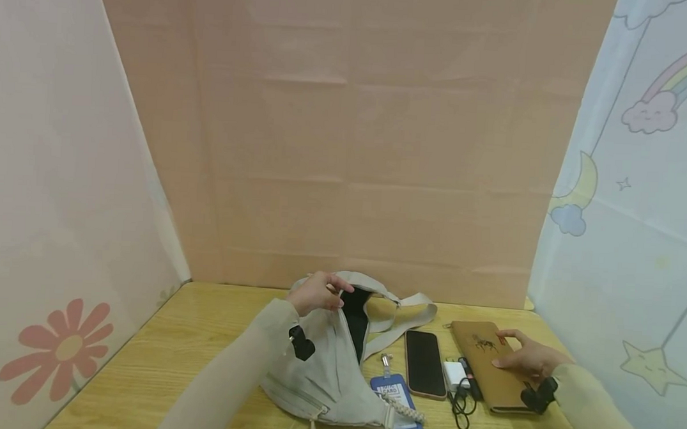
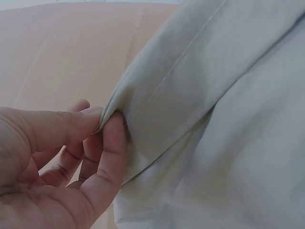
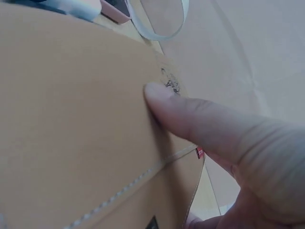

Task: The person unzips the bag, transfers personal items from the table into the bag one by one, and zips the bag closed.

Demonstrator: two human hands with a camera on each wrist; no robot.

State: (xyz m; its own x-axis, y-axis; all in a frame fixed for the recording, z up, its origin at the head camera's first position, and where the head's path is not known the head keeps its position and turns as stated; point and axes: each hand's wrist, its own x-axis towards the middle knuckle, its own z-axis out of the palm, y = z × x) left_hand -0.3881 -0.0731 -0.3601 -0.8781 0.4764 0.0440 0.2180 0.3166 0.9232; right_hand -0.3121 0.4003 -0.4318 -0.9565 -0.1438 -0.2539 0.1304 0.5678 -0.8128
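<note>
On a wood-grained table (image 1: 141, 359) set before a plain tan backdrop (image 1: 346, 144), a person works with both hands spread wide, one at a bag and one at a notebook. The left hand (image 1: 316, 293) pinches the rim of the pale gray bag (image 1: 342, 387) between thumb and curled fingers, seemingly to draw the cloth aside and keep its dark mouth gaping. To the far right, the right hand (image 1: 531, 359) grips the brown notebook (image 1: 480, 360) along its outer edge, thumb flat on the cover and the other fingers curled round the side (a small red tag (image 3: 199, 152) peeks out there). That hold likely leaves the cover steady while the fingers reach beneath; whether the notebook rests fully on the tabletop cannot be told.

Between the two hands, small belongings sit close together, probably to be within easy reach: a dark-screened phone (image 1: 426, 365) lying face up, a white charger (image 1: 455, 375) just beside it, and a black cable (image 1: 460, 408) looped into a bundle, perhaps against tangling. A blue badge holder (image 1: 392, 389) lies nearest the bag, whose braided cord (image 1: 406, 409) crosses over it. Behind, the bag's strap (image 1: 401, 332) curves loosely across the wood.
</note>
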